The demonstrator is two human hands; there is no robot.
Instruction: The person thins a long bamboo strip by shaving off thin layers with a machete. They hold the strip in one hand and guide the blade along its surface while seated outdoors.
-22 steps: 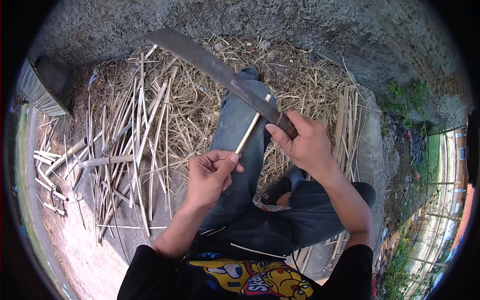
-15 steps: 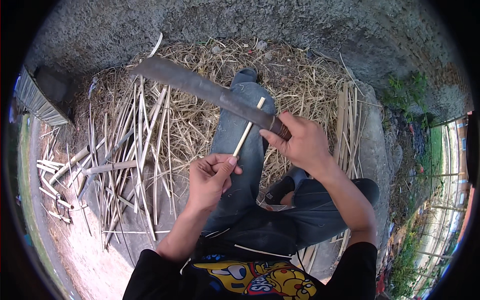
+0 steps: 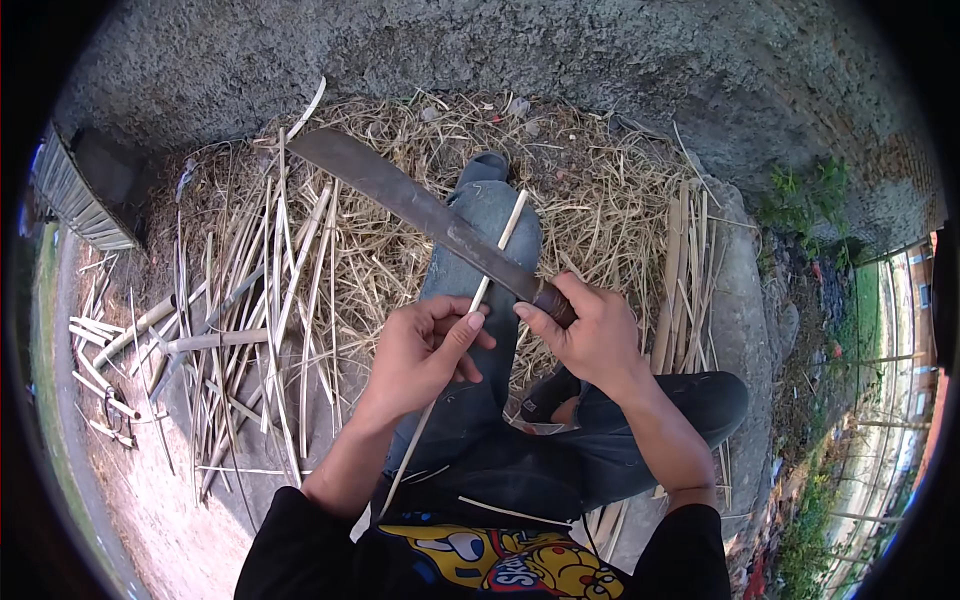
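Observation:
My right hand [image 3: 597, 338] is wrapped round the dark handle of a machete [image 3: 410, 203], whose long blade points to the far left. My left hand [image 3: 432, 350] pinches a thin pale bamboo strip [image 3: 513, 222] between thumb and fingers. The strip slants over my jeans-clad left leg [image 3: 463, 259], its lower part running back under my left hand toward my lap. The blade crosses the strip a little beyond my left fingertips; whether they touch I cannot tell.
A heap of split bamboo strips [image 3: 285, 330] lies to the left, with cut bamboo pieces [image 3: 100, 385] beyond it. Shavings [image 3: 385, 260] cover the ground around my foot. More flat strips [image 3: 680, 280] lie at the right. A rough grey wall [image 3: 480, 50] rises ahead.
The machete has come lower and nearer to my body, with my right hand moving down and slightly left. The strip's lower part now shows below my left hand.

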